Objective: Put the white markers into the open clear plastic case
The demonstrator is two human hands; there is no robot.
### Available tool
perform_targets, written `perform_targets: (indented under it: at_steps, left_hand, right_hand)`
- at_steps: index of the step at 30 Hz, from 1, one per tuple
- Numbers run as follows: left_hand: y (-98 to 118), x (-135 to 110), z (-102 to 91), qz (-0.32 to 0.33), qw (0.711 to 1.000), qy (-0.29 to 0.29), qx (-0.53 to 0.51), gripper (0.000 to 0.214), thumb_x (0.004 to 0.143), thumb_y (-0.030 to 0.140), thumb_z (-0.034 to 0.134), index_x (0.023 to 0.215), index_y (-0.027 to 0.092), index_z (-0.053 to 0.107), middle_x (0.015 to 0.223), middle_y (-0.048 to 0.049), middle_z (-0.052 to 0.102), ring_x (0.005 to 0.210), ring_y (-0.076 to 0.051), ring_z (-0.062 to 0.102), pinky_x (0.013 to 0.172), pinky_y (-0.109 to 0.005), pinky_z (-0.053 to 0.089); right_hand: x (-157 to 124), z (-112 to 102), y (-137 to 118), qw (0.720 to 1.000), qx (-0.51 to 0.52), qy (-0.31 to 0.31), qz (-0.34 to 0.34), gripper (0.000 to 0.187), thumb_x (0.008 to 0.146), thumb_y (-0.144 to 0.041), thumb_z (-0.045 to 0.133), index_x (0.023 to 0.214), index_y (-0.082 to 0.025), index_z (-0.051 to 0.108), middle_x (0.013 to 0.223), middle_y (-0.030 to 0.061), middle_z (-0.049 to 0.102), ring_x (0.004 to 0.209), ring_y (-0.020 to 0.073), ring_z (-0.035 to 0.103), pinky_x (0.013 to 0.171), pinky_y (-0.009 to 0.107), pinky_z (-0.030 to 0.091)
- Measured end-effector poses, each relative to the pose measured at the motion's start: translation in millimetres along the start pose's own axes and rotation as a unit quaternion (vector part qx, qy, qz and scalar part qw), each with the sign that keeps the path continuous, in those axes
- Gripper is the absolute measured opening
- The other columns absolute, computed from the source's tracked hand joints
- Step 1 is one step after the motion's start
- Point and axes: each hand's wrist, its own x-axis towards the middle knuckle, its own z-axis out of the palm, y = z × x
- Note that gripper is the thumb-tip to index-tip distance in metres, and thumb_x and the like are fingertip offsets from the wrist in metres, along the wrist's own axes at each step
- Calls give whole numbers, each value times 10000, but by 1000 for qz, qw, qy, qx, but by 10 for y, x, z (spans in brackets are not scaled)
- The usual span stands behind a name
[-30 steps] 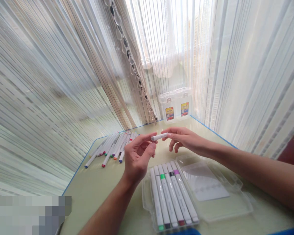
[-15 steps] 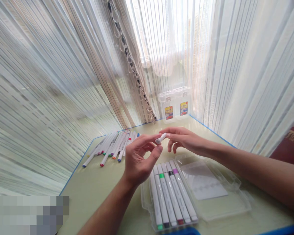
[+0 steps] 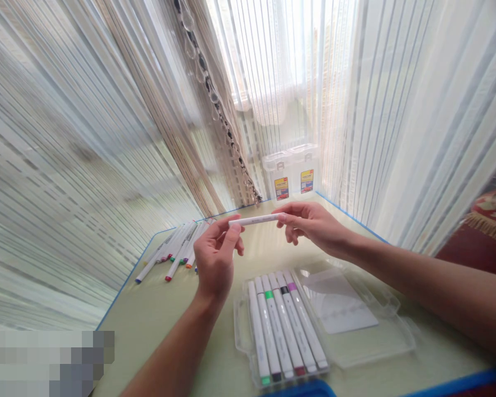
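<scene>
A white marker (image 3: pixel 258 219) is stretched level between my two hands, above the table. My left hand (image 3: pixel 217 248) pinches its left end between thumb and fingers. At its other end, my right hand (image 3: pixel 310 223) grips it with thumb and index finger, the remaining fingers curled loosely below. Beneath my hands lies an open clear plastic case (image 3: pixel 242 325). Several white markers (image 3: pixel 287 331) lie side by side in its left half, with green, black, dark red and purple bands or ends. A white sheet (image 3: pixel 341 303) rests in the lid half.
Loose markers (image 3: pixel 176 251) lie in a pile at the table's left back. Two clear cases (image 3: pixel 291 173) with yellow labels stand at the far edge, by the string curtain (image 3: pixel 289 71). A blue object (image 3: pixel 301 389) shows at the near edge of the green table (image 3: pixel 149 331).
The marker has turned from pointing toward me to lying crosswise, its length now showing. My left hand has moved left, and my right hand has closed on the other end.
</scene>
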Motion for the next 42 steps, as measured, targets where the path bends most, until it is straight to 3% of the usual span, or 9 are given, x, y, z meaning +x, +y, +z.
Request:
perform_targets:
  at_steps: [11,19,27,42]
  left_hand:
    - [-40,78,-22,-71,995,42,-58,194,750,302,690,837,129,669,666,-18,634,487,-88,523,444,-213,412]
    - [-98,54,-39,-91,995,-33,-17,215,767,314,738,840,122,672,661,-6,623,490,-79,518,477,-214,417]
    - [-93,56,-45,-124,989,-41,-66,184,784,294,725,832,125,672,643,9,597,499,-70,506,488,-206,396]
    - [-94,42,-56,-110,987,-65,-96,95,794,218,696,854,156,655,594,33,546,508,-79,499,512,-210,390]
  right_hand:
    - [-37,39,-50,998,55,-31,-2,351,804,-385,758,1056,-143,725,912,95,737,517,102,637,448,224,484]
    - [-60,71,-60,993,80,-84,8,344,832,-358,739,1113,-160,724,953,99,739,539,105,661,458,217,493]
    - [-82,72,-64,991,77,-104,-21,373,800,-238,772,1163,-179,705,970,84,732,554,95,653,486,219,521]
    - [-101,131,-91,998,52,-29,-28,289,753,-311,817,981,-143,759,733,48,717,481,102,629,422,205,487]
